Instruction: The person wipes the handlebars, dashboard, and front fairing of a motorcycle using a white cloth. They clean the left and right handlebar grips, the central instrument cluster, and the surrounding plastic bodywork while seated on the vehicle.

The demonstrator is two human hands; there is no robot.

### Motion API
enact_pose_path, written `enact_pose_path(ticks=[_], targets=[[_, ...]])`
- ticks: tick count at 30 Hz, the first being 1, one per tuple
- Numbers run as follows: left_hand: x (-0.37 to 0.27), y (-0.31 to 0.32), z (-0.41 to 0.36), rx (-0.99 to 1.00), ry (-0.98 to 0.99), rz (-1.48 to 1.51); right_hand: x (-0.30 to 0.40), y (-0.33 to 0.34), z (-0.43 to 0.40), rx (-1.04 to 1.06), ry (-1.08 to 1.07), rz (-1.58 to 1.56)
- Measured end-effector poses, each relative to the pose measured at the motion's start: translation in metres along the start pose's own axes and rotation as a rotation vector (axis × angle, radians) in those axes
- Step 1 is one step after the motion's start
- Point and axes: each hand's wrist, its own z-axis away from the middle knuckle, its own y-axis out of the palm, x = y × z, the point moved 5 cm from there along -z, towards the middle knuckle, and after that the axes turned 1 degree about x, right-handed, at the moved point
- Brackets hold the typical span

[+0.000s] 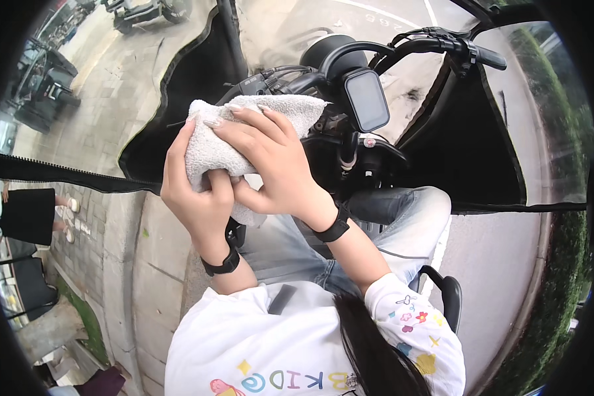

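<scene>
My left hand (198,193) and my right hand (272,158) hold a folded white terry cloth (218,151) between them, in front of the left side of the handlebar. The right hand's fingers lie spread over the cloth's top, and the left hand grips its left edge and underside. A lower end of the cloth hangs beneath the hands. Whatever the cloth may cover is hidden. Just right of it stands a display with a dark frame (367,100), mounted at the middle of the handlebar (420,47).
Transparent windshield panels with black fabric parts (480,148) surround the handlebar. A zipper edge (69,171) runs along the left. A person (27,215) stands on the paving at the left, below parked vehicles (44,89). A hedge (569,247) lines the road at the right.
</scene>
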Motion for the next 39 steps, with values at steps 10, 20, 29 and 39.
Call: enact_pose_path(ticks=[10,20,29,39], targets=[[-0.106,0.014,0.048,0.437,0.227,1.389,-0.056,-0.019,0.096,-0.520,0.470,-0.452],[-0.137,-0.023,0.075,0.721,0.494,2.257,-0.068,-0.041,0.094,-0.512,0.417,-0.343],[-0.148,-0.047,0.073,0.319,-0.052,2.001,-0.068,-0.062,0.096,-0.563,0.405,-0.168],[-0.142,-0.065,0.070,0.259,-0.157,1.801,-0.047,-0.134,0.030,-0.927,0.115,-0.099]])
